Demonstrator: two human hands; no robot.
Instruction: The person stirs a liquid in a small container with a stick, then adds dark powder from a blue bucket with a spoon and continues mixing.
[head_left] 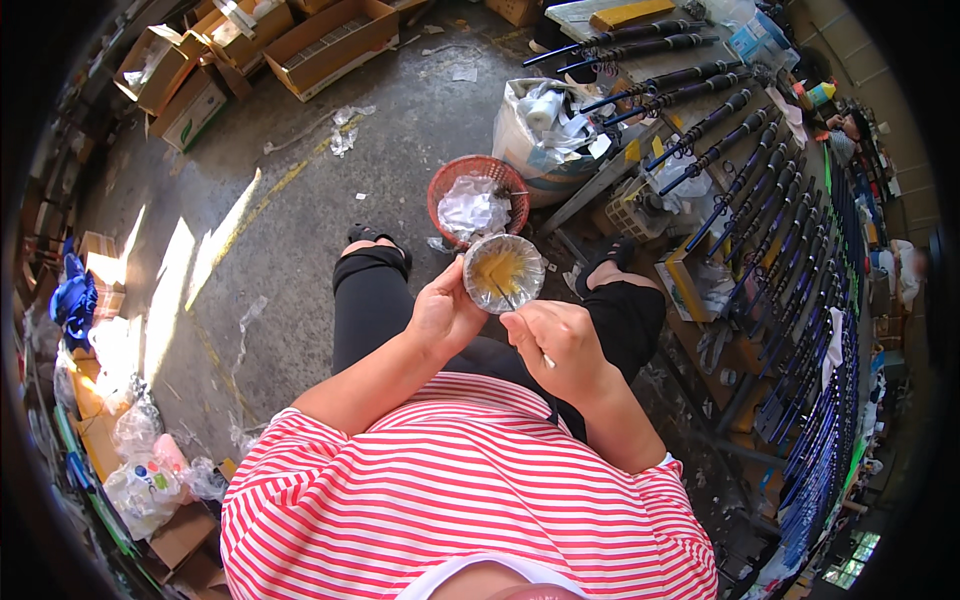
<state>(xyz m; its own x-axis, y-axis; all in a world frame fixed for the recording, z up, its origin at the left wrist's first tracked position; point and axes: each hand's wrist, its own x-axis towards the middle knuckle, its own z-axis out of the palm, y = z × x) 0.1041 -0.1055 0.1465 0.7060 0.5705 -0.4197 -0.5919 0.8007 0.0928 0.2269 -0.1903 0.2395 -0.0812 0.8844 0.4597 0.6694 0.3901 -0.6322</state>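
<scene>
In front of my lap, my left hand (447,312) holds a small bowl (534,268) lined with crinkled clear plastic. A yellowish, amber-coloured substance (497,268) lies in it. My right hand (562,338) is closed around a thin stick (505,297). Its dark tip reaches into the bowl, and a pale end shows below my fist. Whether the stick is a brush or a plain stirrer, I cannot tell. Just beyond the bowl stands a red plastic basket (437,205) with clear plastic film (473,208) inside.
To the right, many fishing rods (765,215) lie side by side on a rack. A white sack (515,130) of waste stands behind the basket. Cardboard boxes (335,50) line the far left. Plastic bags (145,490) lie at the near left. Scraps litter the concrete floor (300,200).
</scene>
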